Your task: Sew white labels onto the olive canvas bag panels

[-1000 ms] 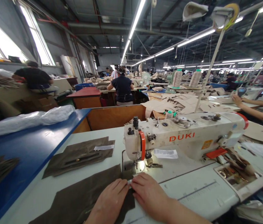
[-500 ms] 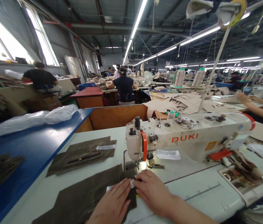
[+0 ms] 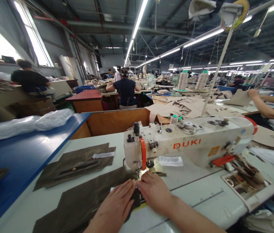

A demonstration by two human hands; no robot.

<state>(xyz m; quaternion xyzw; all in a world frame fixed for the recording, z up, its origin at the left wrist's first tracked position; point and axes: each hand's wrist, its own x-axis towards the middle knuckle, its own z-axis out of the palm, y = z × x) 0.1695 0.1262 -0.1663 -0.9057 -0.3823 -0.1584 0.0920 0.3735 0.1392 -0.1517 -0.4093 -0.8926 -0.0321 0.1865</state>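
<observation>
A dark olive fabric piece [image 3: 78,200] lies flat on the pale machine table, its right end by the needle of the white sewing machine [image 3: 161,145]. My left hand [image 3: 115,205] rests on that fabric with its fingers stretched out, over a white label [image 3: 136,184] that shows only at its ends. Close beside the left fingertips, my right hand [image 3: 155,192] is closed, thumb and fingers at the label's right end just in front of the presser foot. Its fingers partly hide the needle area and the fabric edge.
Left of the machine lies another olive piece [image 3: 78,165] with a zipper and a white strip [image 3: 103,155]. A printed paper [image 3: 170,161] sits on the machine bed. At right is a parts tray [image 3: 248,200]. A blue table [image 3: 42,142] adjoins at left; co-workers sit beyond.
The view has turned slightly, shifting the scene left. My right hand has moved a little up toward the needle, its fingers more curled. My left hand stays flat on the fabric.
</observation>
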